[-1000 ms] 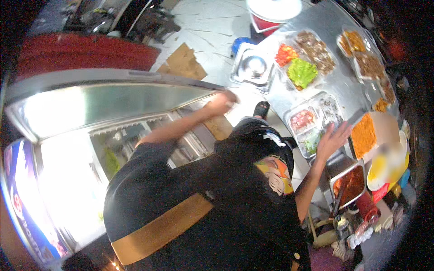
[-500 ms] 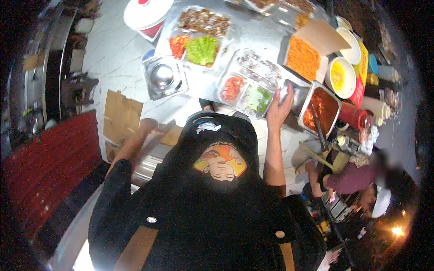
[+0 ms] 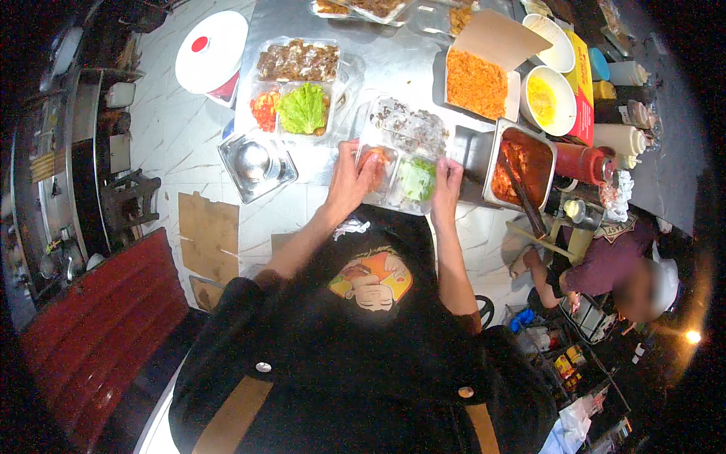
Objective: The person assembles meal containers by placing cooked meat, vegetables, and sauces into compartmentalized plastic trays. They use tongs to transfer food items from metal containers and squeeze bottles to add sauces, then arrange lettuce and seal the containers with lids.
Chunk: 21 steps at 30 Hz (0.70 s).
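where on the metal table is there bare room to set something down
Bare metal table shows between the lettuce and the open carton, beyond the clear box you're holding, with more behind the brown food. The right side is crowded with bowls, a sauce pan and bottles.

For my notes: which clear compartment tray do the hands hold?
The clear compartment tray nearest the body, between the left hand and right hand. The lettuce tray farther left and the trays at the top are untouched.

You wear a black top [image 3: 363,405] with a colourful cartoon print [image 3: 378,281]. Its brown straps [image 3: 233,416] bear round studs [image 3: 263,367].
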Each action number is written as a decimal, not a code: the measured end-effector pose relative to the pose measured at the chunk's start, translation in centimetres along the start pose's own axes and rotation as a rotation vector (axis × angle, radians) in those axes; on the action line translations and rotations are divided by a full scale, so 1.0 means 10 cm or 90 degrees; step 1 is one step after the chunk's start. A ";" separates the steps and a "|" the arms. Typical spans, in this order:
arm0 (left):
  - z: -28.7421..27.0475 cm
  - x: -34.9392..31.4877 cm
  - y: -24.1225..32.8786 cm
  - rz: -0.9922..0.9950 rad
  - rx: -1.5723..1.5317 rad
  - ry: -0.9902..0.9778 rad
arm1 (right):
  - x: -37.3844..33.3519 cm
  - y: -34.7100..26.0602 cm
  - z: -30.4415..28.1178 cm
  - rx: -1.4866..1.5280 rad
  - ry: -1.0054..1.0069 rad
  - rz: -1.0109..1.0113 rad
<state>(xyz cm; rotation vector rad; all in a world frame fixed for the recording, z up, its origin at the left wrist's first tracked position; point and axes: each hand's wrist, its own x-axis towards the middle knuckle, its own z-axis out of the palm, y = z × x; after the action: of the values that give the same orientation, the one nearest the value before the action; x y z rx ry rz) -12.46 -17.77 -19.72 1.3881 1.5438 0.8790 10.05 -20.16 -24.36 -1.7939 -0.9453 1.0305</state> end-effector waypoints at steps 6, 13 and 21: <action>-0.14 -0.46 0.10 -0.014 -0.322 -0.140 | -0.65 -0.26 -0.42 0.463 -0.175 0.282; -0.34 -0.18 -0.05 -0.005 -0.003 -0.094 | -0.88 0.09 -0.69 0.391 -0.142 0.336; -0.36 -0.54 -0.67 0.300 0.394 -0.214 | -0.85 0.17 -1.02 0.372 -0.195 0.349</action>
<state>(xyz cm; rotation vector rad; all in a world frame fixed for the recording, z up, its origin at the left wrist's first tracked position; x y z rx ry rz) -18.27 -23.84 -23.77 2.2800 1.2895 0.3892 16.38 -31.22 -20.48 -1.4317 -0.2482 1.7515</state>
